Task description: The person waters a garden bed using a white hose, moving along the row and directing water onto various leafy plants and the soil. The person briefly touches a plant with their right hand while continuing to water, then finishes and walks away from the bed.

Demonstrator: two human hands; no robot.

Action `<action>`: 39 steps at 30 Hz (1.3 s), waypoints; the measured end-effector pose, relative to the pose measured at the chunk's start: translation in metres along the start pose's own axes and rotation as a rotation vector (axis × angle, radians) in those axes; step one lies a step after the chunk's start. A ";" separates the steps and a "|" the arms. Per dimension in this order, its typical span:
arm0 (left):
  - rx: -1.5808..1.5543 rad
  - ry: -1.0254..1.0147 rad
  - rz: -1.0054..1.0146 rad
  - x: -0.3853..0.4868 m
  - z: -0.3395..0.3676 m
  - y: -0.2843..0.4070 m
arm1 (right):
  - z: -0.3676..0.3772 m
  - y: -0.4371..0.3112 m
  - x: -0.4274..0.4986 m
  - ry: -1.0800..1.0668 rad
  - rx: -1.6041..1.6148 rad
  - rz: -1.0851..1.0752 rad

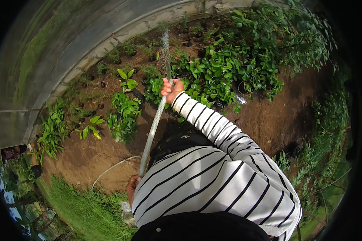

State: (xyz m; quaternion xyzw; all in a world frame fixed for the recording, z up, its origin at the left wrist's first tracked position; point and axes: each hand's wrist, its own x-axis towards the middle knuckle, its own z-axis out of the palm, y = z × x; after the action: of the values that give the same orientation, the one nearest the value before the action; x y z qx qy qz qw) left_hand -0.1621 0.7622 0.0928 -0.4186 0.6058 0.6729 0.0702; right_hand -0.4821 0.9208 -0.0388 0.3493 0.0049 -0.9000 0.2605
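A braided, translucent garden hose point(154, 128) runs up in front of my striped shirt. My right hand point(172, 91) is wrapped around it close to its outlet, with the arm stretched forward. Water point(166, 43) streams from the outlet onto the far part of the planting bed, among small feathery seedlings point(150, 72). Lower down, at my left side, my left hand point(133, 187) grips the same hose; the shirt hides part of that hand. Just right of the outlet grow dense broad-leaved potted plants point(212, 72) with glossy wet leaves.
A low concrete kerb point(75, 70) curves along the bed's far side, with grey paving point(87, 39) beyond. More hose point(114, 167) trails over bare soil point(75, 164) to the grass point(87, 208). Clear plastic point(127, 212) lies by my left side. Shrubs point(325, 144) stand at the right.
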 end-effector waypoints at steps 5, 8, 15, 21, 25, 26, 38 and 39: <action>-0.012 -0.030 -0.007 0.003 -0.006 -0.006 | -0.004 0.002 0.001 -0.005 -0.001 0.005; -0.020 -0.008 -0.031 0.002 -0.009 -0.013 | -0.005 0.005 0.000 0.011 -0.001 0.002; -0.062 -0.017 -0.005 0.005 -0.019 -0.029 | -0.008 0.007 -0.001 0.013 -0.020 0.007; -0.027 -0.016 -0.025 0.008 -0.024 -0.033 | -0.019 0.003 -0.003 0.048 -0.010 -0.007; 0.006 -0.053 -0.039 0.012 -0.023 -0.032 | -0.027 -0.006 -0.008 0.047 0.013 -0.040; -0.008 -0.059 -0.042 0.013 -0.022 -0.031 | -0.029 -0.010 -0.010 0.072 0.005 -0.060; 0.130 -0.128 0.012 0.017 0.001 0.000 | -0.041 -0.037 -0.028 0.068 0.066 -0.139; 0.138 -0.148 0.044 0.017 0.002 0.000 | -0.041 -0.038 -0.028 0.066 0.065 -0.143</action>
State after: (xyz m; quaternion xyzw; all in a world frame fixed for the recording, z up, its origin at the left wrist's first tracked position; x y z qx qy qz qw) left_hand -0.1744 0.7565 0.0816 -0.3484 0.6530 0.6601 0.1284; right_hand -0.4567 0.9744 -0.0583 0.3857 0.0093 -0.9040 0.1839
